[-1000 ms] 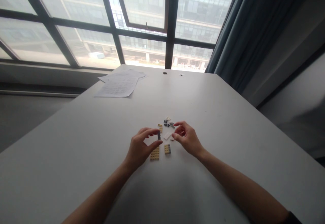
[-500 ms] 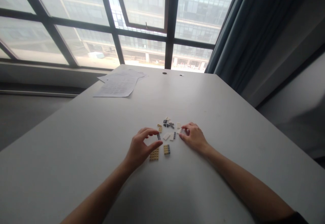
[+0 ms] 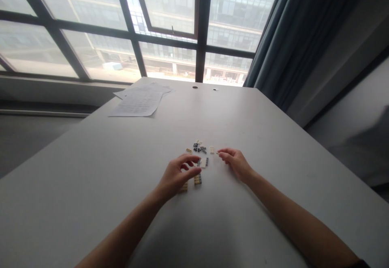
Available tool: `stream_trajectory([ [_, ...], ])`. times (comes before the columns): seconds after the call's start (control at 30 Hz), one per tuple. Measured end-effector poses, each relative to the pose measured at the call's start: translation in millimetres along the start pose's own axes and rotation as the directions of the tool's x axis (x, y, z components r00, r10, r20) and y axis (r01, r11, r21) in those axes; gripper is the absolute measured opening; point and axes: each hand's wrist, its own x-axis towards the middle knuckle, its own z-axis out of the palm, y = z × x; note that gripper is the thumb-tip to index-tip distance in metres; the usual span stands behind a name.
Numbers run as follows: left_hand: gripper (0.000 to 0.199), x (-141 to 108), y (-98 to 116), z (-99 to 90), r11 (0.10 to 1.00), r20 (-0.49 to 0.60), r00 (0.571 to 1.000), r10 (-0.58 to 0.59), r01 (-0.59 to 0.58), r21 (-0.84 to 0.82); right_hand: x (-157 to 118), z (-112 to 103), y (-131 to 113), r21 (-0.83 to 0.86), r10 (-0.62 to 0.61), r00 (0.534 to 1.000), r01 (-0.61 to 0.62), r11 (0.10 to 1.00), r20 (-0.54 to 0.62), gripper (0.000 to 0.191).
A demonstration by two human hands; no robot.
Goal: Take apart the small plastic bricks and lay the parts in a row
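Observation:
My left hand (image 3: 176, 176) is curled, with a small grey building brick (image 3: 199, 162) between its fingertips and thumb. Just past those fingertips lie a white flat piece (image 3: 203, 163) and another grey brick (image 3: 207, 161). Below the thumb is a tan-and-grey block of bricks (image 3: 197, 179). A tan plate (image 3: 184, 188) is partly covered by the left hand. On the right, my right hand (image 3: 237, 163) pinches a small white brick (image 3: 217, 153), mostly hidden by the fingers. Left of it lies a studded white plate (image 3: 212, 150).
Beyond the hands sit several small dark bricks (image 3: 196, 147) and a tan piece (image 3: 189, 150). Printed papers (image 3: 138, 101) lie at the far left of the white table (image 3: 258, 130). Windows and a dark curtain (image 3: 273, 37) stand behind.
My left hand has moved right with the grey brick, now over the white flat pieces. My right hand has shifted slightly right, away from the pieces, holding the white brick.

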Motion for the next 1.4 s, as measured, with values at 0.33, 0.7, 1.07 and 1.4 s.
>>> stream_trajectory([
  [0.33,0.026,-3,14,18.3,0.863,0.078,0.979,0.191,-0.205,0.462,-30,-14,-6,-0.062,-0.109,0.984,0.119,0.991,0.141,0.025],
  [0.7,0.027,-7,12,35.1,0.59,0.278,0.933,0.23,-0.361,0.722,-44,-1,7,-0.617,-0.354,0.857,0.516,0.595,0.375,0.025],
  [1.07,0.015,-7,8,33.0,0.596,0.313,0.926,0.211,-0.375,0.71,-44,3,9,-0.658,-0.344,0.866,0.499,0.564,0.362,0.025],
  [1.4,0.027,-6,7,18.9,0.622,0.275,0.937,0.214,-0.348,0.701,-41,3,12,-0.647,-0.346,0.859,0.512,0.565,0.377,0.031],
])
